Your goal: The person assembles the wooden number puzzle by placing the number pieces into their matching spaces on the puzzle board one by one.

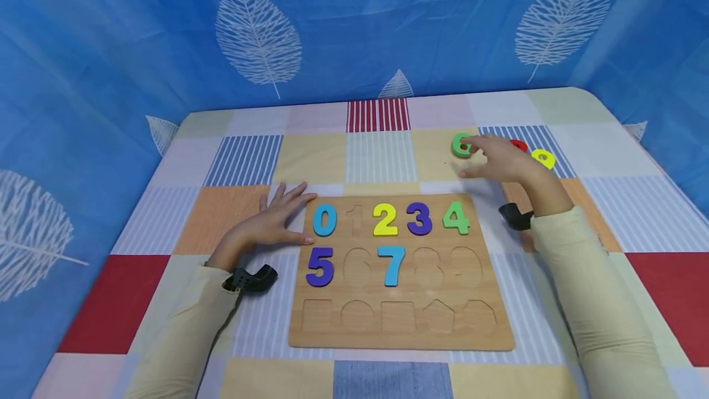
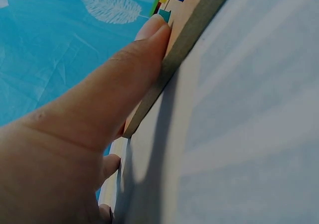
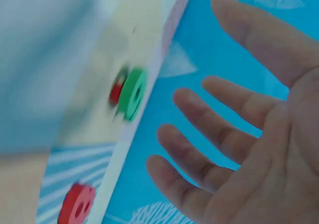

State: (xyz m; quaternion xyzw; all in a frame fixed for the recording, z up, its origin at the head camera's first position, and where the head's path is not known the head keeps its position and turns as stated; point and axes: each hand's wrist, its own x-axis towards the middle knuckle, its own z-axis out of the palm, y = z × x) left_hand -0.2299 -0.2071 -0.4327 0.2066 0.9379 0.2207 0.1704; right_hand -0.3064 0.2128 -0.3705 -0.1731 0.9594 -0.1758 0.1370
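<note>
My left hand (image 1: 277,220) rests at the left edge of a wooden number board (image 1: 401,338), fingers spread, thumb on the board's edge. In the left wrist view the thumb (image 2: 119,74) presses against the board's side and top. My right hand (image 1: 501,159) hovers by a green number 6 (image 1: 456,146) beyond the board, fingers extended and holding nothing. The right wrist view shows the green piece (image 3: 133,94) apart from the fingers, with something red (image 3: 116,93) against its underside. Behind the hand lie a red piece (image 1: 519,145), partly hidden, and a yellow piece (image 1: 544,157).
In the board sit a blue 0 (image 1: 324,220), yellow 2 (image 1: 384,219), purple 3 (image 1: 419,218), green 4 (image 1: 456,218), purple 5 (image 1: 319,266) and blue 7 (image 1: 391,265). Other recesses show bare wood. A patchwork cloth (image 1: 316,159) covers the table; a blue curtain (image 1: 354,23) hangs behind.
</note>
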